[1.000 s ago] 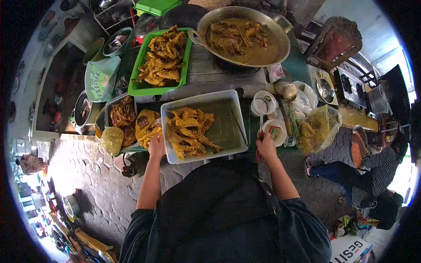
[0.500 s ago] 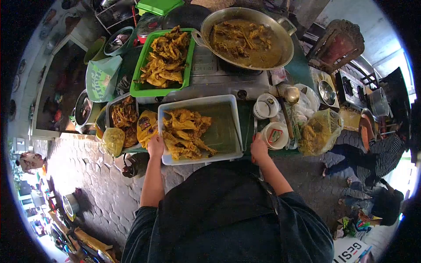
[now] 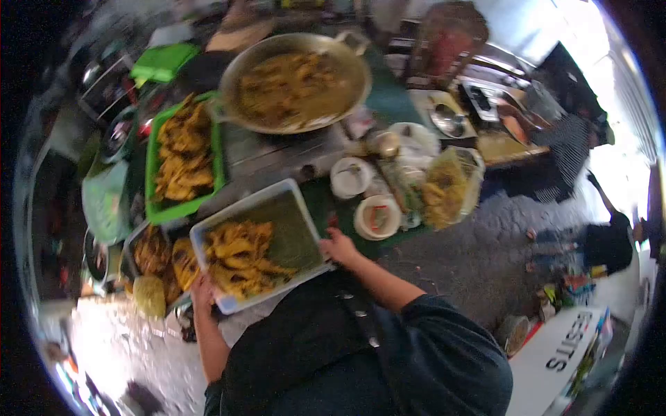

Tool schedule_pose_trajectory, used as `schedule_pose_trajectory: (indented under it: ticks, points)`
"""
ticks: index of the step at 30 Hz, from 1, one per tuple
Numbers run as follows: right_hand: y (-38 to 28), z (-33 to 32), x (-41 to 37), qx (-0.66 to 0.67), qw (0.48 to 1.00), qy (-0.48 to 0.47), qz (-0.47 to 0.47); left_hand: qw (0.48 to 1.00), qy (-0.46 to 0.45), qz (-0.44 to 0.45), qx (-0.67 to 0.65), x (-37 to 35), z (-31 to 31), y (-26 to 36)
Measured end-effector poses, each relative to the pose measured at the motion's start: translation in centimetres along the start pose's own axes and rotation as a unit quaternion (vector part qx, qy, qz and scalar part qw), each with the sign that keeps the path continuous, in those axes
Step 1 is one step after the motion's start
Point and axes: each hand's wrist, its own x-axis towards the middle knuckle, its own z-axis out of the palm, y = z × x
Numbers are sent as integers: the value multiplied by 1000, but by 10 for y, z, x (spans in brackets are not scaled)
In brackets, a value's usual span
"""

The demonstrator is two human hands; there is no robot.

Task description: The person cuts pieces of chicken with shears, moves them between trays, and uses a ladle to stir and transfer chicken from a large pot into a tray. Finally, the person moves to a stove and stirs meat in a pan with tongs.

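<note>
The plastic tub (image 3: 288, 225) sits between your hands, near the front edge of the surface (image 3: 392, 97), with yellow chicken pieces (image 3: 239, 256) heaped nearer your left fingers. The step in hand looks like steadying or shifting it. Your left hand (image 3: 203, 291) has its fingers closed on the near left side. Your right hand (image 3: 340, 248) is at the near right corner; blur hides how far those fingers are closed, and you can't tell whether they grip the rim or only the reddish thing beside them. Any shift would call for a level hold, with more support on the loaded left. Just beyond your right fingers stand two white containers (image 3: 378, 217). Farther off lie the green tray (image 3: 182, 208) of chicken, beyond your left fingers, and the wide pan (image 3: 359, 80).
</note>
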Motion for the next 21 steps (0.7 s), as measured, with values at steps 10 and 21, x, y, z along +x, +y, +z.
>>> schedule_pose_trajectory:
  ticks: [10,21]
  points:
    - [-44,-77,-22,-15,988,-139,59,988,-47,111,-97,39,-6,-64]
    - [-62,-189,-54,244,938,-141,200,963,-54,13,-263,13,-1,-48]
